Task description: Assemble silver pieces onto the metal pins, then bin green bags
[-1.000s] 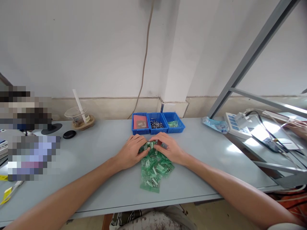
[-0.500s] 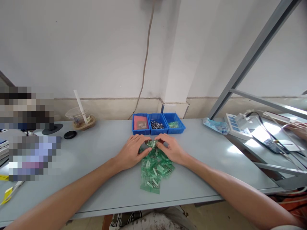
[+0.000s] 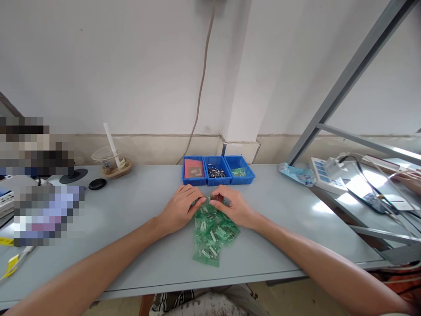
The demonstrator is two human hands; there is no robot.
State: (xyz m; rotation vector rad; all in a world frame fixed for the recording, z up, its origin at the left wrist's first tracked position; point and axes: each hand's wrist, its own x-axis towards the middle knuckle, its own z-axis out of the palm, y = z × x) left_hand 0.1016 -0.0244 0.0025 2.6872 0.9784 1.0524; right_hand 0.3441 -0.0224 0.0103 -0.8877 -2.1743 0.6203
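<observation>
Green plastic bags [image 3: 215, 237] with small metal parts inside lie in a pile on the grey table [image 3: 138, 254]. At the pile's far end, my left hand [image 3: 184, 206] pinches the edge of a green bag between thumb and fingers. My right hand [image 3: 235, 206] pinches the same bag from the other side, its fingertips close to those of my left hand. Beyond the hands stand three blue bins: the left one [image 3: 194, 181] has a pink packet in it, the middle one [image 3: 217, 181] dark and silver metal pieces, the right one [image 3: 243, 180] green bags.
A plastic cup with a straw [image 3: 110, 156] sits at the back left near a black round object [image 3: 97, 184]. To the right are a blue-white packet [image 3: 297, 174], a power strip [image 3: 325, 177], cables and a grey metal frame [image 3: 348, 79]. Another person's hand [image 3: 409, 179] shows at far right.
The thumb and fingers of my left hand have closed together at the bag's edge. My right hand's fingertips have shifted slightly. The pile lies as before.
</observation>
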